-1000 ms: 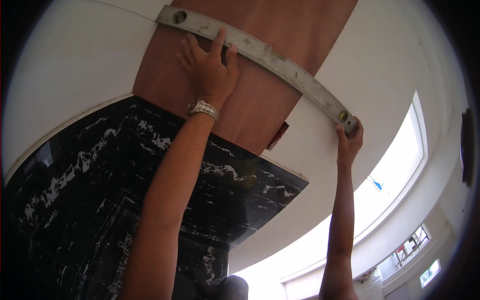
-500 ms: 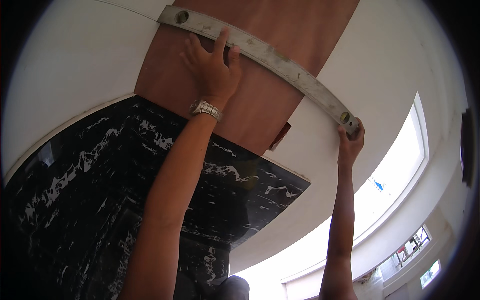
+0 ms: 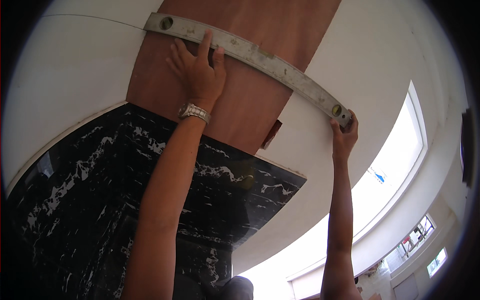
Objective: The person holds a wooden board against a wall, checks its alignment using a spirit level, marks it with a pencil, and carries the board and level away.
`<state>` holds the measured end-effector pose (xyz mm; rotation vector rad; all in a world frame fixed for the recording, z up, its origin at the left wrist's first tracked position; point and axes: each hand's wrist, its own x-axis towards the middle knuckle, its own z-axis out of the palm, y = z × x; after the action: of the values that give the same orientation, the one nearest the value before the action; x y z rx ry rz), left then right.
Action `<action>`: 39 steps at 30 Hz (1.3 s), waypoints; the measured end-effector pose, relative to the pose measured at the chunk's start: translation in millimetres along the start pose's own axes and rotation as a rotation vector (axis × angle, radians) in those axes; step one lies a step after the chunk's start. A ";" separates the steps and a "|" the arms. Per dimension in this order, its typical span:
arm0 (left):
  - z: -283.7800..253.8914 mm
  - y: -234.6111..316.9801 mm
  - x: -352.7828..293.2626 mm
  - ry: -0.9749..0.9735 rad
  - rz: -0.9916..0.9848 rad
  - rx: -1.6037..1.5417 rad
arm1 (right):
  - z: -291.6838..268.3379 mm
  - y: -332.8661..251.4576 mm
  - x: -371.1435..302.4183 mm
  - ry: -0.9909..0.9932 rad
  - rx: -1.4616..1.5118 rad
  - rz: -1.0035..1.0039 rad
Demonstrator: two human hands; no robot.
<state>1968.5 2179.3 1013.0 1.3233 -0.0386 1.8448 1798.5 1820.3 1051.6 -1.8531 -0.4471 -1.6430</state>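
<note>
A long grey spirit level [image 3: 245,48] lies slantwise across a reddish-brown board [image 3: 245,100], with a round vial near each end. My left hand [image 3: 204,77] rests against the board, its fingers spread and the index fingertip on the face of the level. At the right end of the level, past the board's edge, my right hand [image 3: 345,136] is closed with thumb and fingers around the tip. A metal-band watch [image 3: 195,113] is on my left wrist.
Below the board are black stone panels with white veins [image 3: 225,172]. A white wall [image 3: 80,60] flanks the board, with a thin dark line meeting the level's left end. A small dark red piece [image 3: 271,135] sticks out beside the board. Bright window openings [image 3: 395,155] lie at right.
The view has shifted a little, so level, board and hands appear slightly further left. Both hands keep the same hold on the level.
</note>
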 end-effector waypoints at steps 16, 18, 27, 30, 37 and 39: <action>-0.2 2.6 1.0 -0.049 -0.011 0.010 | -3.1 0.0 1.9 -0.037 -0.050 -0.018; 2.3 1.7 -0.1 -0.024 -0.013 0.011 | -3.4 -0.5 1.5 -0.026 -0.055 -0.007; 1.0 -1.7 -0.7 -0.030 0.031 0.045 | -10.6 7.0 -1.0 -0.067 -0.016 -0.028; -1.4 5.2 1.0 -0.039 0.049 0.038 | -16.0 16.9 1.3 -0.085 0.068 -0.061; -4.7 9.1 6.9 -0.068 0.070 0.100 | -11.7 22.0 2.9 -0.073 0.103 -0.064; -5.1 13.6 7.0 -0.026 0.132 0.139 | -11.9 23.4 2.8 -0.091 0.101 -0.033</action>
<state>1955.3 2177.2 1022.1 1.4717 -0.0122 1.9712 1804.4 1794.7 1049.6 -1.8597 -0.5913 -1.5326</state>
